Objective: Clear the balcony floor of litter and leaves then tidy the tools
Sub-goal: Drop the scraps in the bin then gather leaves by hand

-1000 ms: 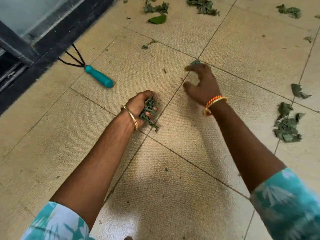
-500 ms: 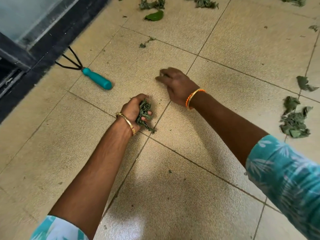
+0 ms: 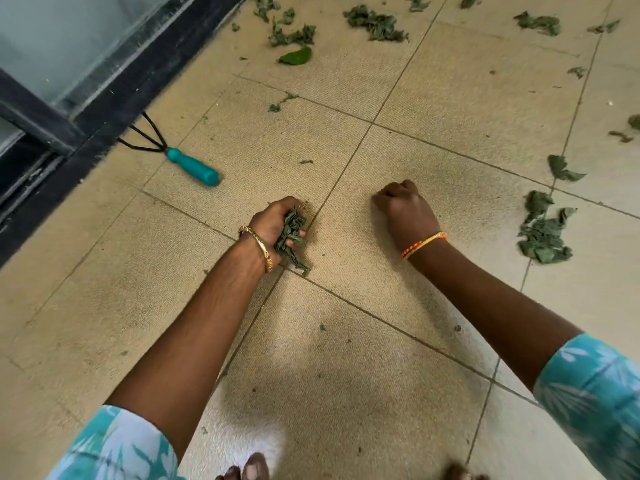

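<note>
My left hand (image 3: 273, 221) grips a bunch of wilted green leaves (image 3: 292, 233) just above the tiled floor. To its right, my right hand (image 3: 405, 211) is curled into a fist low over the tiles; whatever is inside the fist is hidden. Loose leaves lie in a pile at the right (image 3: 542, 233) and are scattered along the top (image 3: 375, 24). A single fresh green leaf (image 3: 296, 57) lies among them. A hand rake with a teal handle (image 3: 194, 166) lies on the floor at the left, its black prongs pointing toward the door frame.
A dark sliding-door frame (image 3: 104, 109) with glass runs along the left edge. Small leaf crumbs (image 3: 306, 162) dot the tiles. My toes (image 3: 254, 467) show at the bottom edge.
My right hand covered a small leaf on the tile joint, swept left, then drew back closed into a fist; that leaf is gone from the floor. The left hand kept its bunch.
</note>
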The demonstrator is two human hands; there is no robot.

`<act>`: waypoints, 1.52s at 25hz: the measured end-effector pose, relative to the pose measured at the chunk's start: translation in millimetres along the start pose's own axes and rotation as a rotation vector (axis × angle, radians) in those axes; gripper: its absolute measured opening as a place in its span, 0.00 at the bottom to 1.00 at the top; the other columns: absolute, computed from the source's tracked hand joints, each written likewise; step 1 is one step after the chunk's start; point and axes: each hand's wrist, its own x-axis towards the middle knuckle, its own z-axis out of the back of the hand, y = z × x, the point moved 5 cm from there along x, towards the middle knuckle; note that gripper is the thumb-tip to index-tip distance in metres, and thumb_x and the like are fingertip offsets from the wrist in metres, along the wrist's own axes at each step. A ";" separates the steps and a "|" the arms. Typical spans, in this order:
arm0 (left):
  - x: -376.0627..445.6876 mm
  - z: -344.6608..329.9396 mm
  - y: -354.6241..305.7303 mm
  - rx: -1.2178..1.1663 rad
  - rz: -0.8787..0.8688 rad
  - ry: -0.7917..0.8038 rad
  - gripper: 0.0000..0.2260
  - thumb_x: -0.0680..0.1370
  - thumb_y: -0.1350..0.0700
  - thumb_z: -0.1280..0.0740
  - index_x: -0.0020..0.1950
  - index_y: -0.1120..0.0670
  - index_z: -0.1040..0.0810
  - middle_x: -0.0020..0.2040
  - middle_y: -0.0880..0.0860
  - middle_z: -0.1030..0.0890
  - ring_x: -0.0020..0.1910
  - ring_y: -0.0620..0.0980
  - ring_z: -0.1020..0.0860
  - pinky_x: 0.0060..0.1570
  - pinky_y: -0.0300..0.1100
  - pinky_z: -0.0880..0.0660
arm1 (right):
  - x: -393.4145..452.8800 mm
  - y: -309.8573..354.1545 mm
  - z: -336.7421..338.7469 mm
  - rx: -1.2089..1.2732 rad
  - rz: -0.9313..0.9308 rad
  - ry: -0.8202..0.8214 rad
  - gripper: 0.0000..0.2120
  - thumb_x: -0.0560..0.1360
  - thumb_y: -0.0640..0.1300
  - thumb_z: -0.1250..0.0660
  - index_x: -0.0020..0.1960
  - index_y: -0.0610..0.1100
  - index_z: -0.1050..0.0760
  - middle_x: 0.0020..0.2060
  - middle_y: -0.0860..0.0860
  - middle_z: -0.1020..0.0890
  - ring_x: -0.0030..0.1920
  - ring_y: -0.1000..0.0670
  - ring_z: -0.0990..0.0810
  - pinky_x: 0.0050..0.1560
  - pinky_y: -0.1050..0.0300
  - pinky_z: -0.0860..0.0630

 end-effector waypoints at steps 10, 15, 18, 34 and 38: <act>-33.6 -19.4 30.1 0.430 -0.045 -0.070 0.22 0.76 0.36 0.39 0.40 0.55 0.23 0.31 0.52 0.24 0.23 0.47 0.28 0.19 0.32 0.36 | -34.2 63.8 27.3 0.985 -0.395 0.051 0.08 0.70 0.35 0.29 0.47 0.43 0.20 0.32 0.54 0.20 0.33 0.63 0.23 0.34 0.74 0.28; -41.1 5.4 21.3 0.298 -0.091 -0.202 0.14 0.78 0.50 0.35 0.35 0.56 0.26 0.22 0.50 0.26 0.18 0.46 0.31 0.18 0.30 0.39 | -7.1 59.4 35.2 0.768 -0.151 0.130 0.10 0.74 0.35 0.37 0.54 0.41 0.22 0.46 0.48 0.18 0.45 0.56 0.23 0.41 0.70 0.31; -40.6 31.8 11.4 0.178 -0.067 -0.254 0.12 0.78 0.53 0.36 0.35 0.55 0.27 0.20 0.48 0.27 0.16 0.45 0.32 0.17 0.29 0.41 | 47.2 48.8 16.2 0.495 -0.113 0.066 0.15 0.75 0.40 0.35 0.61 0.38 0.25 0.58 0.40 0.24 0.58 0.44 0.25 0.54 0.59 0.30; -59.5 12.1 20.3 0.190 0.072 -0.085 0.11 0.80 0.51 0.38 0.40 0.55 0.30 0.23 0.50 0.28 0.17 0.45 0.32 0.15 0.29 0.41 | 14.0 36.9 9.6 0.975 -0.415 -0.058 0.02 0.75 0.38 0.34 0.45 0.38 0.23 0.34 0.53 0.23 0.35 0.59 0.25 0.38 0.72 0.29; -81.3 -54.4 16.1 0.405 0.029 0.062 0.16 0.78 0.42 0.38 0.44 0.55 0.28 0.30 0.50 0.25 0.19 0.44 0.30 0.16 0.29 0.40 | -36.2 28.4 50.6 1.224 -0.428 -0.046 0.02 0.75 0.38 0.33 0.44 0.40 0.23 0.33 0.53 0.23 0.34 0.57 0.25 0.38 0.65 0.28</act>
